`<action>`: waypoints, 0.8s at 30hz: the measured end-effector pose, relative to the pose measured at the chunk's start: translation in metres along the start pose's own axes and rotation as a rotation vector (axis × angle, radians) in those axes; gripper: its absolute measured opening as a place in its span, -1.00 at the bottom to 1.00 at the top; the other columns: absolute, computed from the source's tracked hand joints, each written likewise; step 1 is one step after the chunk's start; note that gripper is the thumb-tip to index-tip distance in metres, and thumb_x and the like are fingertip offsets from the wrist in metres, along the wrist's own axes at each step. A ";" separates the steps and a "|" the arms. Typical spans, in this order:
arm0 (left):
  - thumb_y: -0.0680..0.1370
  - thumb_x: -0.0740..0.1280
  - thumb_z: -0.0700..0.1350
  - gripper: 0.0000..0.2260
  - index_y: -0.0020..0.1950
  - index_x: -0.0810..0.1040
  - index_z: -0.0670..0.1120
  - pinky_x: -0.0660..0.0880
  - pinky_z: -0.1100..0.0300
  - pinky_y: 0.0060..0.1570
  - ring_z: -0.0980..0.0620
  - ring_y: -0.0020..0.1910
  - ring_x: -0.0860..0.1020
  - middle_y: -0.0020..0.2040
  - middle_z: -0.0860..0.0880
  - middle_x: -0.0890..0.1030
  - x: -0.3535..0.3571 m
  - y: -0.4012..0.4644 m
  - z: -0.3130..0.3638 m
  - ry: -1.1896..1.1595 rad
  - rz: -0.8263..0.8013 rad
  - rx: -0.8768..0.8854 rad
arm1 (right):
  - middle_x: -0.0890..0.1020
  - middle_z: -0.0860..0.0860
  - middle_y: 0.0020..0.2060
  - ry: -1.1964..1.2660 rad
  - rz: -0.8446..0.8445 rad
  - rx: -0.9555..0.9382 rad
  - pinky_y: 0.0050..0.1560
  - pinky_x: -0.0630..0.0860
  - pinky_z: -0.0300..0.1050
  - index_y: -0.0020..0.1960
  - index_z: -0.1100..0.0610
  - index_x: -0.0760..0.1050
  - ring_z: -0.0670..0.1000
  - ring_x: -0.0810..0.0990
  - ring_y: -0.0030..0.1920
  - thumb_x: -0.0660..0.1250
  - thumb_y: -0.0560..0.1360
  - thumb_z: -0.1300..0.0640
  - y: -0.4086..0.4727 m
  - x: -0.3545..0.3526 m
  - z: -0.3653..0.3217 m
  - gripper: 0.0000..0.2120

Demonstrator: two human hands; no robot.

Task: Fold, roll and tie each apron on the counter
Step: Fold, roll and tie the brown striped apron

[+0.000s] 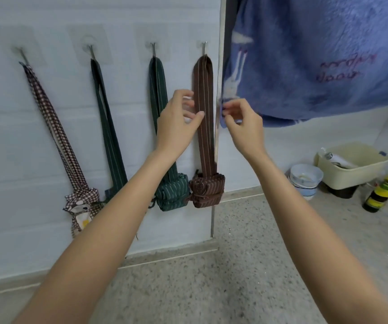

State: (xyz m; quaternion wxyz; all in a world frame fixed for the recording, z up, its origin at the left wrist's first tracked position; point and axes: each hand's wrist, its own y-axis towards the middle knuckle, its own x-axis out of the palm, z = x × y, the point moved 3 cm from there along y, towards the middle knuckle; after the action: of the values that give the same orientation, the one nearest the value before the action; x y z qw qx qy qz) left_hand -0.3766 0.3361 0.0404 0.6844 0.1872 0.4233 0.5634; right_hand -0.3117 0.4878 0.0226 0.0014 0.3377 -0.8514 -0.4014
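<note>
Brown apron (204, 136) hangs hooked; left hand (176, 122) touches its strap loosely spread, right hand (242, 120) loosely curled, empty.

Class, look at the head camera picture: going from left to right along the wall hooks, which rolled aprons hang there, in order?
Checked apron → dark green apron with its bundle hidden behind the forearm → green striped apron → brown striped apron.

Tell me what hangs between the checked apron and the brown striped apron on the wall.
Head view: two dark green striped aprons hang between the checked apron and the brown striped apron.
</note>
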 end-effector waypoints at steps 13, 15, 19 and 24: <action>0.43 0.43 0.08 -0.73 -0.01 0.57 -0.08 0.49 0.09 0.05 0.04 -0.04 0.59 -0.06 -0.01 0.65 0.043 -0.104 -0.057 0.353 -0.426 -0.208 | 0.52 0.05 0.13 0.044 -0.289 0.317 0.06 0.50 -0.15 0.23 0.16 0.44 0.02 0.55 0.07 0.43 0.44 0.10 -0.112 0.032 0.090 -0.59; 0.44 0.44 -0.02 -0.85 -0.08 0.60 -0.06 0.49 0.12 0.02 0.04 -0.07 0.61 -0.12 0.00 0.67 0.042 -0.110 -0.058 0.330 -0.382 -0.232 | 0.48 0.04 0.12 -0.039 -0.269 0.197 0.09 0.51 -0.05 0.18 0.14 0.48 0.04 0.53 0.07 0.45 0.40 0.11 -0.113 0.036 0.088 -0.62; 0.46 0.41 -0.13 -0.93 -0.08 0.62 -0.08 0.51 0.07 0.04 0.00 -0.07 0.60 -0.08 -0.01 0.66 0.044 -0.120 -0.066 0.318 -0.320 -0.258 | 0.45 0.06 0.12 -0.161 -0.249 0.146 0.07 0.47 -0.08 0.15 0.16 0.48 0.08 0.49 0.09 0.47 0.37 0.08 -0.117 0.047 0.088 -0.60; 0.47 0.40 -0.21 -0.94 -0.08 0.61 -0.12 0.54 0.02 0.03 -0.02 -0.08 0.61 -0.01 -0.06 0.66 0.052 -0.125 -0.071 0.306 -0.309 -0.284 | 0.46 0.10 0.09 -0.281 -0.272 0.138 -0.02 0.36 -0.14 0.12 0.17 0.42 0.11 0.44 0.08 0.48 0.37 0.08 -0.118 0.053 0.090 -0.58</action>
State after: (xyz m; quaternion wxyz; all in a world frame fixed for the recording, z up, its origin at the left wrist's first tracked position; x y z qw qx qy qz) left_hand -0.3560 0.3321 -0.1111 0.7098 -0.0654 0.4621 0.5276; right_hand -0.3092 0.4659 -0.1332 -0.1946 0.3894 -0.8154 -0.3816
